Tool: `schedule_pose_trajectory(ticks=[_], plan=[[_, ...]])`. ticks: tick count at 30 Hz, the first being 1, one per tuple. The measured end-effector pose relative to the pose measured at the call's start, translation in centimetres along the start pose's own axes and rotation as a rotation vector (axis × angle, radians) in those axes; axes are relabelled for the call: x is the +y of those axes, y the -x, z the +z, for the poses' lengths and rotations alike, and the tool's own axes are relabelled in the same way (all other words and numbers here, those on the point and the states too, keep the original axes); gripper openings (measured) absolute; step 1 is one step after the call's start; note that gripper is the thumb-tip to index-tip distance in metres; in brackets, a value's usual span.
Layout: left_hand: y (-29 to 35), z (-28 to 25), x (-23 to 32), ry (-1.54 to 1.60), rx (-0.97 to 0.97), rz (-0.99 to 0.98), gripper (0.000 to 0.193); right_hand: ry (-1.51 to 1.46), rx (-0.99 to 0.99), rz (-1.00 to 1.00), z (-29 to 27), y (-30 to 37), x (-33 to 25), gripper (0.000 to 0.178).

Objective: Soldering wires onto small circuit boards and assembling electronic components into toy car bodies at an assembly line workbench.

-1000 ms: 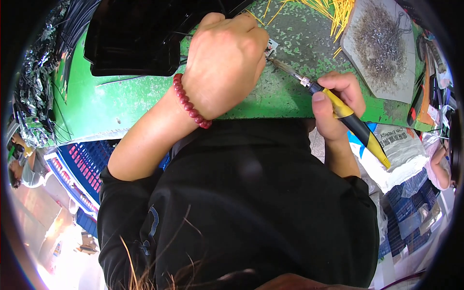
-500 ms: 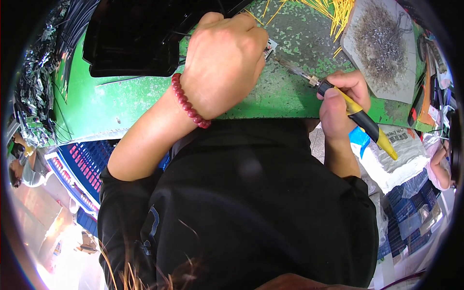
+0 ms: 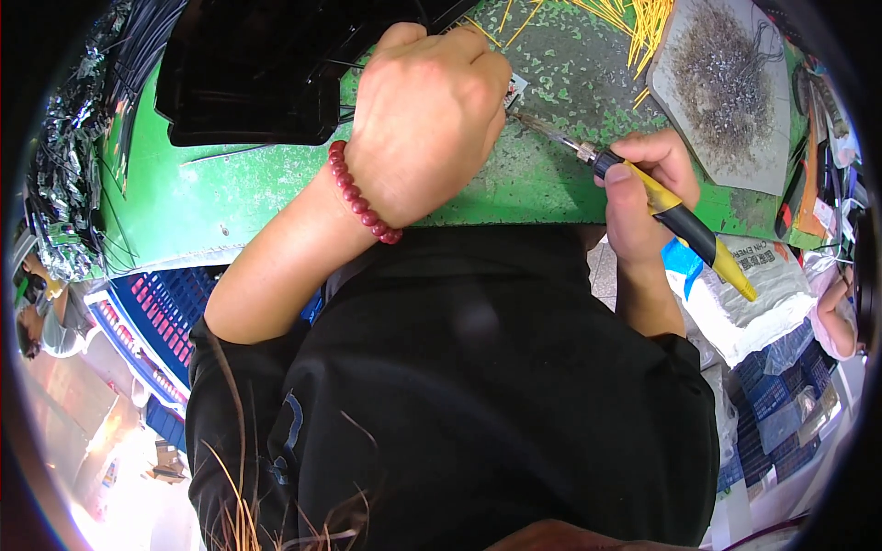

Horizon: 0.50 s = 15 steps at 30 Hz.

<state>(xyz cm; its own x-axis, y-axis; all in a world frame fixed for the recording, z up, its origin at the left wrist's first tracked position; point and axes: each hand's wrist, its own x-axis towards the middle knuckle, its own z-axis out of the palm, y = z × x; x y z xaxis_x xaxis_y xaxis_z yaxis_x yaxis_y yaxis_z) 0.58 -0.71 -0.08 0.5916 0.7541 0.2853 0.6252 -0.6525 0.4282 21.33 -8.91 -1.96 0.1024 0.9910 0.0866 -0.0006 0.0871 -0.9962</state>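
Note:
My right hand (image 3: 640, 207) grips a yellow-and-black soldering iron (image 3: 691, 228) like a pen. Its metal tip points left and ends close to a small pale piece (image 3: 517, 90), which sticks out from under my left hand (image 3: 430, 115). Whether tip and piece touch, I cannot tell. The left hand is bent over the table with its fingers curled under. What those fingers hold is hidden by the back of the hand. A thin dark wire (image 3: 344, 63) runs toward it from the left. Round the left wrist goes a bracelet of dark red beads (image 3: 356, 200).
A black plastic housing (image 3: 248, 83) lies on the worn green table (image 3: 276, 179). Black wires (image 3: 147, 55) and shiny dark parts (image 3: 64, 156) are heaped at the left. Yellow wires (image 3: 650, 37) lie at the far right, beside a grey board (image 3: 675, 101) strewn with solder crumbs.
The soldering iron in my right hand has shifted slightly left, so its tip is nearer the small pale piece. My left hand has stayed almost in place.

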Motion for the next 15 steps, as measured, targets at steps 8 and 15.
schedule_pose_trajectory(ticks=[8, 15], plan=[[0.03, 0.04, -0.06, 0.001, 0.006, 0.007, 0.006, -0.005, 0.008, -0.012, -0.07, -0.09, 0.16, 0.014], [-0.03, -0.24, 0.04, -0.002, -0.013, 0.001, 0.006, -0.06, 0.157, -0.099, -0.13, -0.13, 0.58, 0.025]])
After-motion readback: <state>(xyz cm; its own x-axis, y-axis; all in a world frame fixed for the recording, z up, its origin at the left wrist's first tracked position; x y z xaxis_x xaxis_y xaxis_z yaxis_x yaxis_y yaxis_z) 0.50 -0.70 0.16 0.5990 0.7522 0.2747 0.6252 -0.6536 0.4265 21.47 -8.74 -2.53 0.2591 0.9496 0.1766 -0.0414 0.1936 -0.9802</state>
